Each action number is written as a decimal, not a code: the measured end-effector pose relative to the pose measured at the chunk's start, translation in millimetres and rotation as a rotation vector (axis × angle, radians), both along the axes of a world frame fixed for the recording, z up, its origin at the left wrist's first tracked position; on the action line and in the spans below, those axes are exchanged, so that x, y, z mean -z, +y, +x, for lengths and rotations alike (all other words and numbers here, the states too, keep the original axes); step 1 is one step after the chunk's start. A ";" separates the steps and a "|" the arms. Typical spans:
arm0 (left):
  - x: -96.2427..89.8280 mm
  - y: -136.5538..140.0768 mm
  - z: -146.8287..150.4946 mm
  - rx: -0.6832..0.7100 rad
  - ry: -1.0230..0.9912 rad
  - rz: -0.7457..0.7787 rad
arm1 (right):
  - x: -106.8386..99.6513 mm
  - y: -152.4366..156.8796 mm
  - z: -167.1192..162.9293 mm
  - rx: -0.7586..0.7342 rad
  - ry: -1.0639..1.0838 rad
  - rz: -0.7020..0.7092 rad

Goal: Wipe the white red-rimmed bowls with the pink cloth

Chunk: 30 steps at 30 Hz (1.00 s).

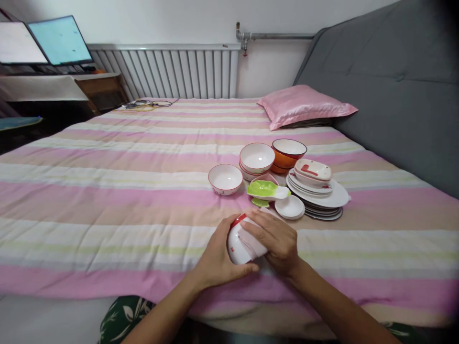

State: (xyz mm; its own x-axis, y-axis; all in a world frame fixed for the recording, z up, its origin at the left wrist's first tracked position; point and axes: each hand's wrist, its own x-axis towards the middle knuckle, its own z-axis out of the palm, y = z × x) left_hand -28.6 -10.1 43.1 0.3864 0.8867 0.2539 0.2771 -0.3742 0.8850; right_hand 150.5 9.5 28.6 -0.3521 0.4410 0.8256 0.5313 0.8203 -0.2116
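Near the bed's front edge, my left hand [217, 255] is wrapped round a white bowl [234, 247] with a red band at its rim and a small red mark on its side. The bowl is tilted, and its inside is turned away from view. A pale pink cloth or tissue [253, 242] lies against the bowl's outer side, pressed there by my right hand [274, 236]. Just beyond my hands are a green leaf-shaped dish [263, 188] with a white spoon-like end and a small white dish [289, 207].
A white bowl [225, 179] stands left of stacked white bowls [256, 157] and orange bowls [283, 160]. Stacked plates [339, 195] carry a rectangular dish [315, 169]. Farther off are a pink pillow [304, 105], cables [150, 104] and a grey headboard [390, 95]. Striped bedding [107, 205] lies underneath.
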 end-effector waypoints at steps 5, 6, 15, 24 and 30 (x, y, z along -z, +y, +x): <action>-1.2 1.3 3.6 -0.088 0.060 -0.030 | 1.2 4.3 -3.7 -0.033 0.060 -0.074; -1.3 1.8 4.3 -0.101 0.067 -0.037 | 2.5 5.9 -3.6 -0.024 0.081 -0.105; 1.4 7.9 0.4 -0.130 0.013 -0.147 | 30.8 23.1 -2.6 0.051 0.389 -0.499; -3.2 7.0 -4.9 -0.099 -0.063 -0.155 | 27.5 21.9 -2.0 0.112 0.398 -0.528; 2.1 2.8 -1.2 -0.021 -0.142 -0.132 | -7.6 7.5 2.0 0.115 0.020 -0.196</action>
